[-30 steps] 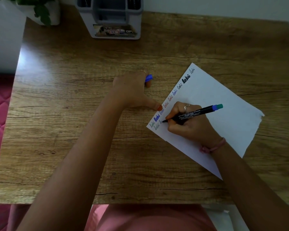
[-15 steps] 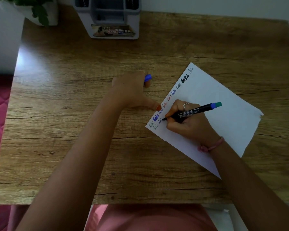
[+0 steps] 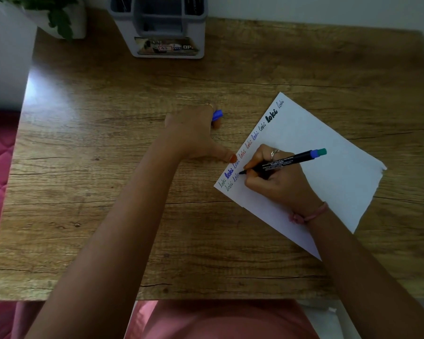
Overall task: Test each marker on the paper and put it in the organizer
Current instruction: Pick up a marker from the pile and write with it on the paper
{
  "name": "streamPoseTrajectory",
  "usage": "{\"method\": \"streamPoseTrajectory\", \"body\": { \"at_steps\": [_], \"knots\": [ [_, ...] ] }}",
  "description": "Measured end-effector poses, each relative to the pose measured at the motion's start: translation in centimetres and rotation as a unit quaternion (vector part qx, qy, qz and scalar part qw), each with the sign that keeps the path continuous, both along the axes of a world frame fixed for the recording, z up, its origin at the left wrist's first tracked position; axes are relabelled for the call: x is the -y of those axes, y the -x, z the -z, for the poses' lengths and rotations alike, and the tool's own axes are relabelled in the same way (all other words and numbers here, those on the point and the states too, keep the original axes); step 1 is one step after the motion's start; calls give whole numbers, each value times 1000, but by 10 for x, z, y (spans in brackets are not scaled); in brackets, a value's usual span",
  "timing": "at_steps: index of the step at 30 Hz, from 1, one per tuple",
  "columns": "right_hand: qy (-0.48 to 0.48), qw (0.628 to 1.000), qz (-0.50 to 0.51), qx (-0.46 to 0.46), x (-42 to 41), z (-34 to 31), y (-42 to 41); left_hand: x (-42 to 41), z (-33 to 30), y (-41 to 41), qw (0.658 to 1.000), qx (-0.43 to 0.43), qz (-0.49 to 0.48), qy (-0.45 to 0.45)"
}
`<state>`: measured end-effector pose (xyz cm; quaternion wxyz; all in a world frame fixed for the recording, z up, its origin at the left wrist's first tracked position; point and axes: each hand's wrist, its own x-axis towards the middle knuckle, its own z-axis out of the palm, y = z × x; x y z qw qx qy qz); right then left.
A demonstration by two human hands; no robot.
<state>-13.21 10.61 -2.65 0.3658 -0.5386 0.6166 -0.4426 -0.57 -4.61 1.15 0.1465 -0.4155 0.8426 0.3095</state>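
Right hand [image 3: 277,182] gripping marker [image 3: 289,161], tip on paper [image 3: 328,152]

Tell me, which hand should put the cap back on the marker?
Probably the left hand: it holds the blue cap, while the right hand grips the marker.

The paper [image 3: 328,152] lies turned at an angle on the right half of the table [image 3: 108,167], with the right hand [image 3: 277,182] resting on it and the marker [image 3: 287,162] tip touching its left edge area. The left hand [image 3: 196,135] sits on the table just left of the paper, its thumb at the paper's edge and a cap [image 3: 217,115] in its fingers. The organizer [image 3: 162,28] stands at the table's far edge, with a plant [image 3: 56,15] to its left.
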Motion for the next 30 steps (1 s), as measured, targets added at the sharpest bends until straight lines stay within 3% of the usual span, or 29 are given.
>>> {"method": "streamPoseTrajectory", "body": {
  "at_steps": [16, 19, 22, 25, 30],
  "knots": [
    [5, 1000, 4, 0, -1, 1, 1, 0, 1, 0, 1000, -3, 1, 3],
    [8, 998, 45, 52, 1, -2, 6, 0, 1, -1, 1000, -4, -1, 3],
    [-3, 980, 117, 161, 4, -7, 13, 0, 2, -6, 1000, -25, 3, 11],
    [-21, 966, 150, 210, 7, -11, 14, -3, 2, -16, 995, -90, -39, -22],
    [-50, 969, 143, 196, 9, -15, 11, -8, -5, -24, 967, -156, -156, -125]
  ]
}}
